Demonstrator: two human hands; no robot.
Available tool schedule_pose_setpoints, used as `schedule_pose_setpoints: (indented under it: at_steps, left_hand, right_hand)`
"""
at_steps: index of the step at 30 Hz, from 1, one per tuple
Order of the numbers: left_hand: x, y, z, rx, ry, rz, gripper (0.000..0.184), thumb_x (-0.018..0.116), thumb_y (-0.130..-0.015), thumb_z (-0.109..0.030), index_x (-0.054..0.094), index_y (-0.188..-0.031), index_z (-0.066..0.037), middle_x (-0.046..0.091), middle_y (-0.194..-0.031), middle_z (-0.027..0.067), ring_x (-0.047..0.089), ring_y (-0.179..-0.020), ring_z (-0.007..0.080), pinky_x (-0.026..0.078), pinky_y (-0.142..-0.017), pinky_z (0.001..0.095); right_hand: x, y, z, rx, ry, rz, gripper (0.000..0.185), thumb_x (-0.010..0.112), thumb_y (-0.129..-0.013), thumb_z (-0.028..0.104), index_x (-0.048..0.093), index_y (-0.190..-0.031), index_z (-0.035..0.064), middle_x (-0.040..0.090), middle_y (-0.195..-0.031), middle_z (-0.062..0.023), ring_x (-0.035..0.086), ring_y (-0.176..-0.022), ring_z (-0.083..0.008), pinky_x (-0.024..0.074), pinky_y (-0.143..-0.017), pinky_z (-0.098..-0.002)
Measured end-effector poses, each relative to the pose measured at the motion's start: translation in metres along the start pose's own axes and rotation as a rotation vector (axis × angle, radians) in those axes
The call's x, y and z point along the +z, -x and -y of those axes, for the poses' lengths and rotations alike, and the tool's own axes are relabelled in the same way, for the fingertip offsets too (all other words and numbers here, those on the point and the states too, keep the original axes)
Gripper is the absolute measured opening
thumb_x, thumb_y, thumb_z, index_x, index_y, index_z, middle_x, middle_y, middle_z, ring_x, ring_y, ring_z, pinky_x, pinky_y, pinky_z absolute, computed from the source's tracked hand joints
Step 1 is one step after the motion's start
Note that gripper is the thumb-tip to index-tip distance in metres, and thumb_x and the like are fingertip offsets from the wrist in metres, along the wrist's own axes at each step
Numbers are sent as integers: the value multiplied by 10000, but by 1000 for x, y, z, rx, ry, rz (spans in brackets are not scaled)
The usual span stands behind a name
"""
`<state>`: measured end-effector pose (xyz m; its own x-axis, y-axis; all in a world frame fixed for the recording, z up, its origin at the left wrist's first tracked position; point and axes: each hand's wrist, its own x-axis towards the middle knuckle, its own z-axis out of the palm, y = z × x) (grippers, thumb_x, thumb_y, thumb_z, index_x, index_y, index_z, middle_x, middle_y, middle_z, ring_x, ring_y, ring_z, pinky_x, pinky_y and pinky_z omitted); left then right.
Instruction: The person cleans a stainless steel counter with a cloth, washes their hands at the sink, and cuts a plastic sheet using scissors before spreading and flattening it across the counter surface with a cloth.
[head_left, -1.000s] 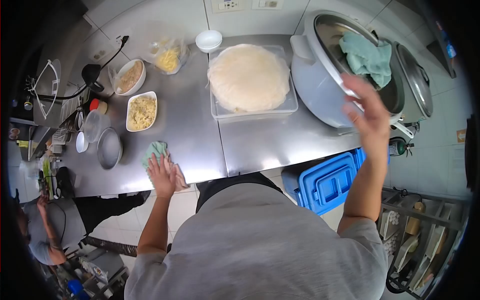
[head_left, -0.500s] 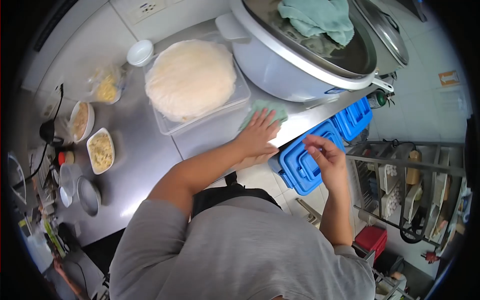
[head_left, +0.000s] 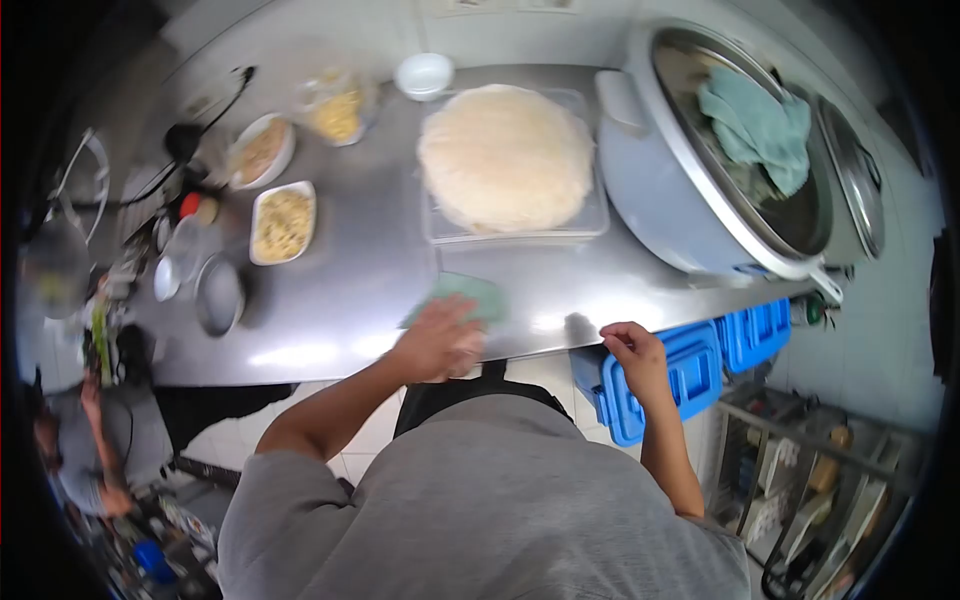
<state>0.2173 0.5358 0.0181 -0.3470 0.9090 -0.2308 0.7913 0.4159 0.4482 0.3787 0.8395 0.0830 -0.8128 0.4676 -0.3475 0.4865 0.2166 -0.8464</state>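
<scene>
A green cloth [head_left: 470, 292] lies on the steel counter near its front edge. My left hand [head_left: 440, 340] presses down on it, blurred by motion, with the cloth showing beyond the fingers. Over the counter's front edge, to the right, hangs my right hand [head_left: 640, 358], its fingers curled toward the thumb and nothing visible in them. Behind the cloth stands a clear plastic container [head_left: 520, 238] topped by a stack of thin, pale round sheets [head_left: 507, 160].
At right is a large pot [head_left: 655, 190] with a teal cloth [head_left: 760, 125] on top. Blue-lidded bins [head_left: 670, 375] stand below the edge. Left are bowls of shredded food [head_left: 283, 225], a metal bowl [head_left: 219, 295] and another person [head_left: 100, 440]. A white bowl [head_left: 424, 76] sits behind.
My left hand and the green cloth have moved left along the counter, away from the large pot. The view has turned left. My right hand stays near the front edge, fingers drawn closer together.
</scene>
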Motion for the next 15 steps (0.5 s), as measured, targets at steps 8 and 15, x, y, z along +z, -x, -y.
schedule_pose_setpoints:
  at_steps: [8,15]
  left_hand:
    - [33,135,107,-822,-186,-511,633,499,-877,-346,274,-1422,-116,125,-1503,160,119,-1376,383,104,-1091,540]
    - [-5,57,89,-563,580,-902,542,505,-900,-316,373,-1365,-70,365,-1375,207,325,-1303,309,253,-1053,443]
  right_hand:
    - [136,-83,47,228,-581,456,324,538,-877,150,521,-1168,8,626,-950,-111,587,-813,-171,486,-732,-294]
    - [282,-58,78,-878,300,365,450,603,-817,188,496,-1212,3,518,-1201,-218,486,-1129,-324,402,-937,-430]
